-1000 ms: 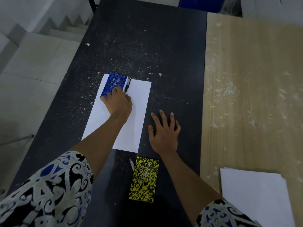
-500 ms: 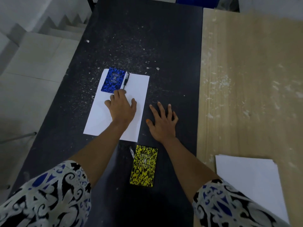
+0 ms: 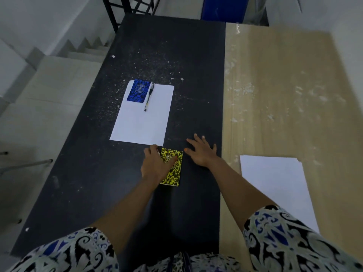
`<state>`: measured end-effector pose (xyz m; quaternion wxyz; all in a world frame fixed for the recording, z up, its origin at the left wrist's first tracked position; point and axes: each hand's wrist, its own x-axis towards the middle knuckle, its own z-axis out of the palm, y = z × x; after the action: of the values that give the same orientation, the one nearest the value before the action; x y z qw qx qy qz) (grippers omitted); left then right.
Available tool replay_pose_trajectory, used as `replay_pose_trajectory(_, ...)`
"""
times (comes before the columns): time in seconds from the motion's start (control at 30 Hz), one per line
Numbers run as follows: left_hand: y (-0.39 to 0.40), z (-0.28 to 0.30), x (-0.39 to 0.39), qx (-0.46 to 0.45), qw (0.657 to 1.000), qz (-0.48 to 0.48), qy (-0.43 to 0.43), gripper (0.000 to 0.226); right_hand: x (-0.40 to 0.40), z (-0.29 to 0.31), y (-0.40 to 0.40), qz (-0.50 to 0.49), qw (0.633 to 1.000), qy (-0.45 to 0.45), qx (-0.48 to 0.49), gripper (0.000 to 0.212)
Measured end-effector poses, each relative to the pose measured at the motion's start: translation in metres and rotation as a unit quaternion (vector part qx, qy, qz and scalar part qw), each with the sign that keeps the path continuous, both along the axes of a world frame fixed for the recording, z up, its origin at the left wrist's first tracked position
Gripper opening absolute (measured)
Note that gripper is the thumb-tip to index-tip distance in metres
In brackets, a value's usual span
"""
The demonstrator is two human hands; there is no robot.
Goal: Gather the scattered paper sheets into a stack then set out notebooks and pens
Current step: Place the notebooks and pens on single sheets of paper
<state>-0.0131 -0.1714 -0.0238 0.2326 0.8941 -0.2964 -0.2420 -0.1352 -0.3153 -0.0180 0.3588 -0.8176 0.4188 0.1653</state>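
My left hand (image 3: 155, 165) lies over the left part of the small yellow-and-black speckled notebook (image 3: 172, 169), fingers fairly straight and spread, the thumb reaching across the cover; the fingertips come up to the near edge of the single white paper sheet (image 3: 141, 122), and I cannot tell whether they have hold of anything beneath them. My right hand (image 3: 202, 154) rests flat on the black speckled counter (image 3: 176, 55), just to the right of that notebook, fingers splayed wide and holding nothing. The yellow notebook lies flat, its long side running away from me, its near right corner showing clear past my wrist. Farther off, the white sheet lies flat on the black counter, slightly turned. On its far left corner sits the small blue patterned notebook (image 3: 138, 91) with a spiral at its top edge, and just beside its right edge lies a black pen (image 3: 149, 97), pointing toward me along the paper. To my right, on the pale wood-grain counter (image 3: 284, 95) that adjoins the black one, a stack of white paper sheets (image 3: 275, 179) rests near the edge, partly under my patterned right sleeve (image 3: 294, 242).
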Motion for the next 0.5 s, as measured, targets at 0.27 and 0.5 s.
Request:
replay_pose_trajectory(0.27,0.012,-0.001,-0.066,0.037,0.998,0.021,0.048,0.117,-0.074,0.004,0.056,-0.034,0.999,-0.008,0.021,0.054)
replay_pose_trajectory(0.5,0.021,0.007,-0.103,0.079,0.994,-0.001,0.071,0.118,-0.101,0.004,0.066,-0.053,0.996,-0.013,0.076,0.056)
